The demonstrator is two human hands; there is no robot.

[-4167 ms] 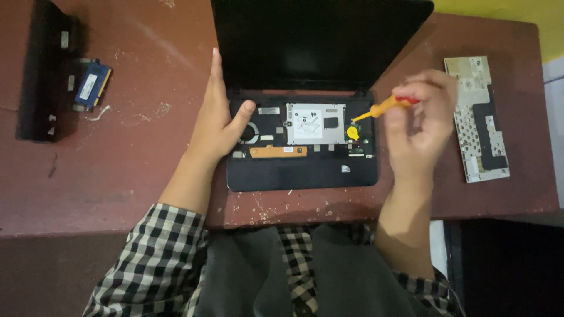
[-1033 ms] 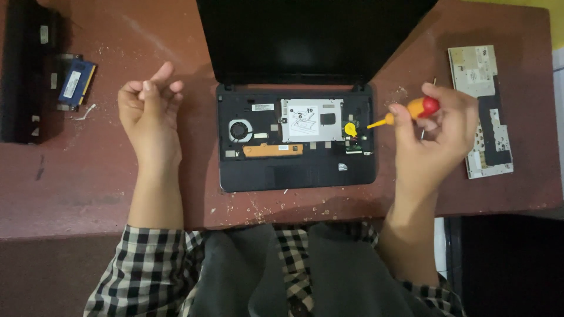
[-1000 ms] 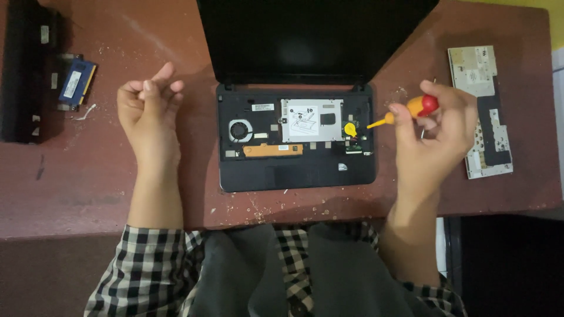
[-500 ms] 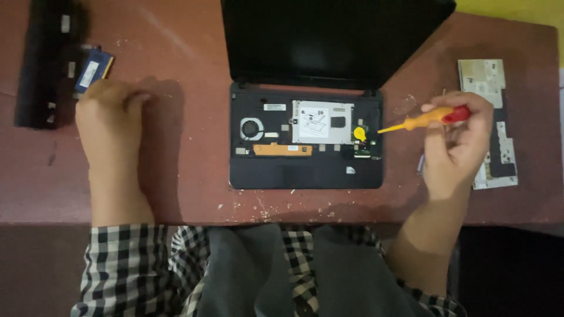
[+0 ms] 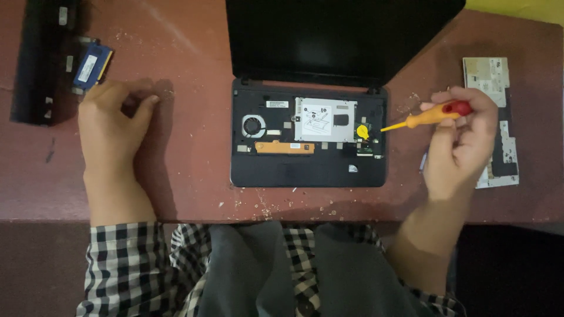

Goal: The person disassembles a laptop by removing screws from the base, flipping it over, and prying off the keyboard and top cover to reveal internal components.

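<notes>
Over at the right edge of the opened laptop, the person's right hand (image 5: 461, 144) is closing its fingers around a small screwdriver (image 5: 426, 117), thumb and fingertips clamped on the red and orange handle. The tool's long axis is running nearly level, tilting slightly down toward the left, and its thin tip is pointing at the laptop base (image 5: 308, 141), hovering just beside the yellow round coin cell (image 5: 363, 131) near the base's right end; whether the tip is touching anything I cannot tell. So the work spot is lying to the left of that grip, and the right hand is clearly the nearer one. The left hand (image 5: 111, 126) is resting well apart on the reddish-brown table (image 5: 188, 70), fingers curled loosely together with the thumb out; it seems to be holding nothing, though something very small could be hiding under the fingers. Just above it a little blue circuit module (image 5: 92, 63) is lying beside a long black bar-shaped part (image 5: 44, 61). Inside the base a round fan (image 5: 254, 125), a silver shield plate (image 5: 325, 119) and an orange strip (image 5: 284, 147) are showing, with the dark screen (image 5: 341, 35) folded back behind. A removed keyboard panel (image 5: 493, 111) is lying face down behind the right hand, and crumbs of debris are scattering along the table's near edge.
</notes>
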